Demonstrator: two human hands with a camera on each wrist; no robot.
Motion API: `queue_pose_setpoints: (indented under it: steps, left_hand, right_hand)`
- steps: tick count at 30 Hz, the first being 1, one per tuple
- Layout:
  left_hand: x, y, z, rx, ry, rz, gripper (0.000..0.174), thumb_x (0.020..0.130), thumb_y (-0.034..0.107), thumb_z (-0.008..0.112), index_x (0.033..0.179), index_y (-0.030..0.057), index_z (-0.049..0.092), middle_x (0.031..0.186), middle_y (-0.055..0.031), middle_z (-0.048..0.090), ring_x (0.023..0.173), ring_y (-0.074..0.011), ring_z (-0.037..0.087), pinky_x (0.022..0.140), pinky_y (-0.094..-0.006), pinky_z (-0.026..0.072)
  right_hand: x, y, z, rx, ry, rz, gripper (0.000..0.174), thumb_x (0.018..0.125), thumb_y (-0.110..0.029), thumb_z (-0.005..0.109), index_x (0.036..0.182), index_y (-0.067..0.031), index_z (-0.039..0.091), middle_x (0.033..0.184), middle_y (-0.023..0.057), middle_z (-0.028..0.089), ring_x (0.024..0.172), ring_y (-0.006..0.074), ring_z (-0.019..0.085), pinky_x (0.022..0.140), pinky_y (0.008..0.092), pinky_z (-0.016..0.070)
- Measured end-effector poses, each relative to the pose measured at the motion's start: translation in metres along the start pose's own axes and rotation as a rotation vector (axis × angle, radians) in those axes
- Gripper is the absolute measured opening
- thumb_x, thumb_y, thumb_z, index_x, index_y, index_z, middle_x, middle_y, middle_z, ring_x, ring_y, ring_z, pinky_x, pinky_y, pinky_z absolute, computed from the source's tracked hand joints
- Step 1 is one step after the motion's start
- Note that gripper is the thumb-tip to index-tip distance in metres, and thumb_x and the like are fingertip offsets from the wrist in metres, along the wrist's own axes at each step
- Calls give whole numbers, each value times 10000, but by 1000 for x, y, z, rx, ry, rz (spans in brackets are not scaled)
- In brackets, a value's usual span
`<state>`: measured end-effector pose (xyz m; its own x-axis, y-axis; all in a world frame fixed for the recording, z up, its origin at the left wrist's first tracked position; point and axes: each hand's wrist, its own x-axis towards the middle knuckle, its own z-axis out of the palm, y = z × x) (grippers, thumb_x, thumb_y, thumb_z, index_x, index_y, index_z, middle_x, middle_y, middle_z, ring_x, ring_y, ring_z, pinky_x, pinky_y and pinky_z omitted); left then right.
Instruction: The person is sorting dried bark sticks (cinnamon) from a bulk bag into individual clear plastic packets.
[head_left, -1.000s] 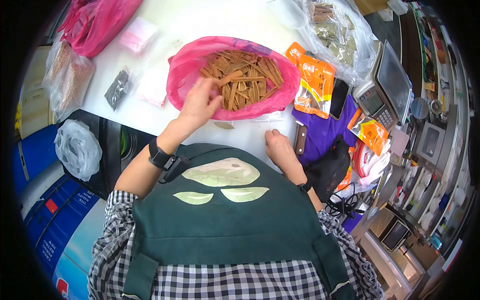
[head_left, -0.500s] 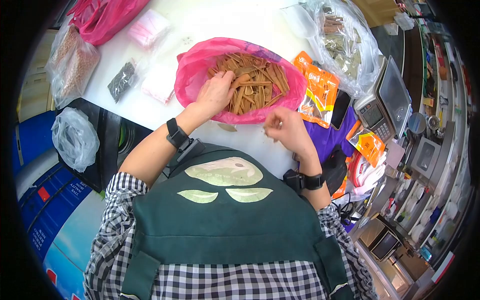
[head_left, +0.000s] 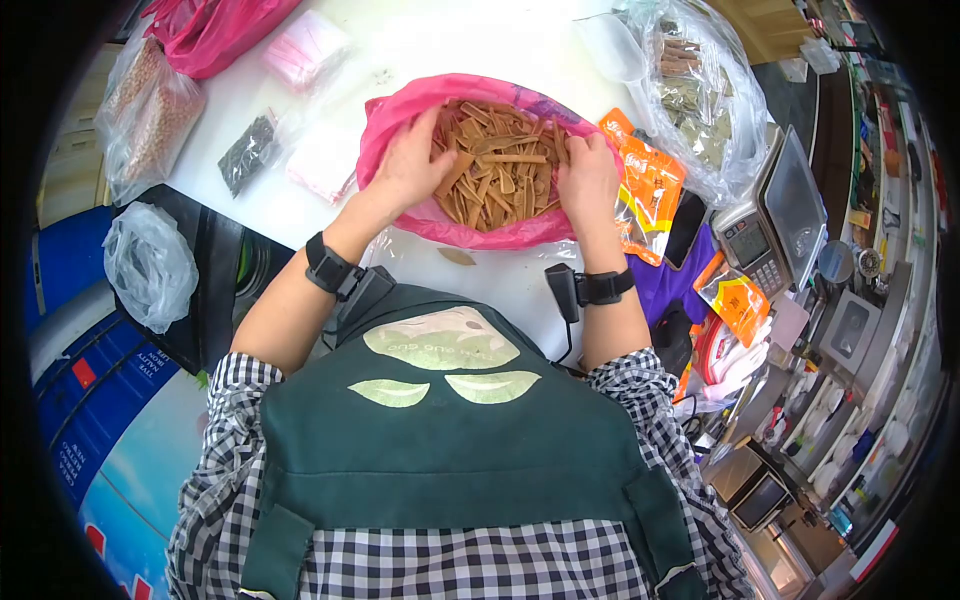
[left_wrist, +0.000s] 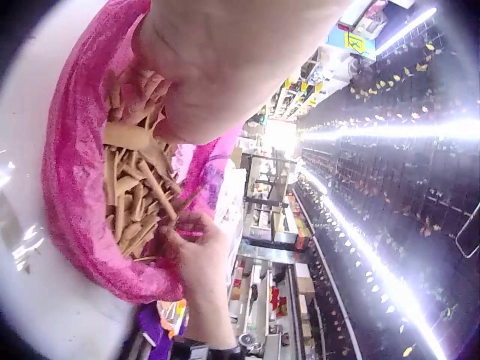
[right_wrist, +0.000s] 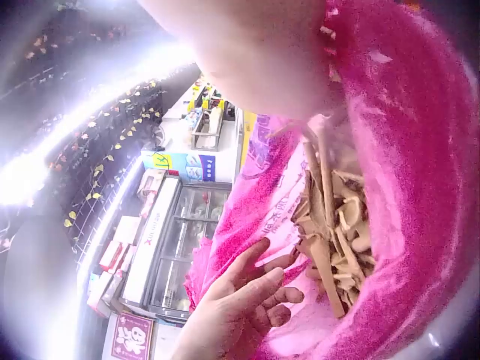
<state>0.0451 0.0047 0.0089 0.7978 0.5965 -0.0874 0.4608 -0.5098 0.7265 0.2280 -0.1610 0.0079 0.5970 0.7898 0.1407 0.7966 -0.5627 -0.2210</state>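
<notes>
A pink plastic bag [head_left: 485, 238] full of brown bark pieces [head_left: 500, 165] lies with its mouth spread on the white table. Inside its left edge is my left hand [head_left: 408, 168], fingers spread and relaxed beside the bark; the right wrist view also shows this left hand [right_wrist: 244, 307] with nothing in it. My right hand [head_left: 590, 185] reaches in at the bag's right side, and in the left wrist view the right hand's [left_wrist: 199, 251] thumb and fingertips pinch a thin bark piece [left_wrist: 159, 191].
Right of the bag lie orange packets [head_left: 650, 195], a phone [head_left: 687, 230], a scale [head_left: 750, 235] and a clear bag of dried leaves [head_left: 700, 110]. To the left are a small dark packet [head_left: 246, 155], clear plastic bags [head_left: 305, 50] and a bag of beans [head_left: 155, 130].
My right hand has moved up from the table's front edge into the bag's right side. My left hand has shifted off the bark toward the bag's left wall, its fingers spreading.
</notes>
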Motion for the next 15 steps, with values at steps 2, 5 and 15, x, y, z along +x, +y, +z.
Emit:
queue_pose_setpoints:
  steps: [2, 5, 15]
  left_hand:
    - [10, -9, -1, -42, 21, -60, 747, 852, 154, 662, 1488, 61, 281, 915, -180, 673, 818, -245, 679, 748, -358, 526]
    - [15, 21, -24, -244, -33, -144, 744, 849, 151, 668, 1486, 67, 294, 958, -195, 675, 851, -239, 677, 758, -346, 525]
    - [10, 19, -1, -260, -45, 23, 646, 856, 130, 652, 1439, 64, 381, 1235, -181, 555, 905, -214, 664, 797, -328, 529]
  right_hand:
    - [3, 16, -2, 132, -17, 24, 176, 752, -84, 646, 919, -33, 663, 949, 173, 592, 915, 364, 584, 778, 466, 501]
    - [10, 31, -10, 273, -228, 210, 165, 763, -122, 641, 898, -35, 676, 968, 178, 617, 938, 367, 593, 808, 453, 496]
    - [-3, 12, -5, -34, -114, 16, 383, 712, -166, 770, 1010, -28, 574, 960, 154, 630, 929, 365, 604, 785, 472, 506]
